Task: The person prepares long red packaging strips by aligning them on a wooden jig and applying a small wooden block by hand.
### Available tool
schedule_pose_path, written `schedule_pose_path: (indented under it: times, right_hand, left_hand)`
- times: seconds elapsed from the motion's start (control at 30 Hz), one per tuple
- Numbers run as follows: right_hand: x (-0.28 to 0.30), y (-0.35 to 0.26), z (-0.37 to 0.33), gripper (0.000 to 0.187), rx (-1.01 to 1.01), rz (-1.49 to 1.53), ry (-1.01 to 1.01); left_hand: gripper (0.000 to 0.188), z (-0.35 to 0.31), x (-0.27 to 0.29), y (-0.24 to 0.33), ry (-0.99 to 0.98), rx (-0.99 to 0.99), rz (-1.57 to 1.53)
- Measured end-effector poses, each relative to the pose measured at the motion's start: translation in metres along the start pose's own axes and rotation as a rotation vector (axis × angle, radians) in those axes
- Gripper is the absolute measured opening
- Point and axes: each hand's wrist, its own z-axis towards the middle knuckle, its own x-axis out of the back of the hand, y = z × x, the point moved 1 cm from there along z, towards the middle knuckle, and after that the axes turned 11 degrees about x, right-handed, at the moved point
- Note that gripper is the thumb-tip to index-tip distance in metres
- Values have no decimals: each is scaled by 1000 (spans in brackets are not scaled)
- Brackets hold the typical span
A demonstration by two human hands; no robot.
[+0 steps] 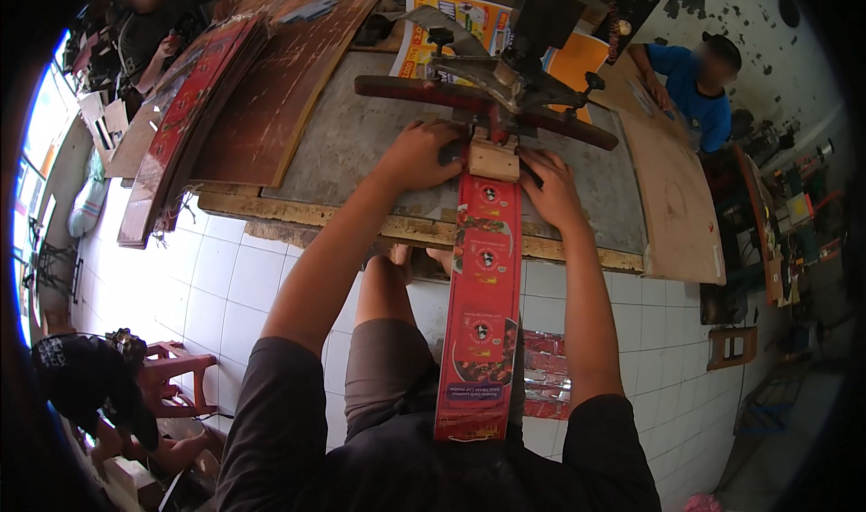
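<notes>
A long red printed strip (484,282) of flat sheet material runs from my lap up onto the worktable. Its far end passes under a small wooden block (493,163) at the foot of a dark metal device with a long dark red crossbar (397,88) and black knobs. My left hand (418,156) rests on the tabletop left of the block, thumb apart from the fingers and near the strip's edge. On the other side, my right hand (552,187) has its fingers extended beside the block. The device's base partly hides the left fingertips.
Brown boards (280,97) and a stack of red strips (185,119) lie at the left, overhanging the table. Printed sheets (487,20) are behind the device. A person in blue (708,88) sits at the right; others are at the left. A reddish stool (176,377) stands lower left.
</notes>
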Motion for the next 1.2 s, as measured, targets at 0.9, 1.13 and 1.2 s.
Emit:
schedule_pose_path:
  times: [0.9,1.13,1.2]
  right_hand:
    - [0,6,-2,46,12,11,-3]
    - [4,-2,6,46,-10,70,-13]
    - [5,-4,6,45,-7,67,-4]
  left_hand:
    - [60,3,3,1,-3,-25,-33]
    - [58,1,-1,-4,8,-11,-26]
    - [58,2,0,-4,9,-22,-24]
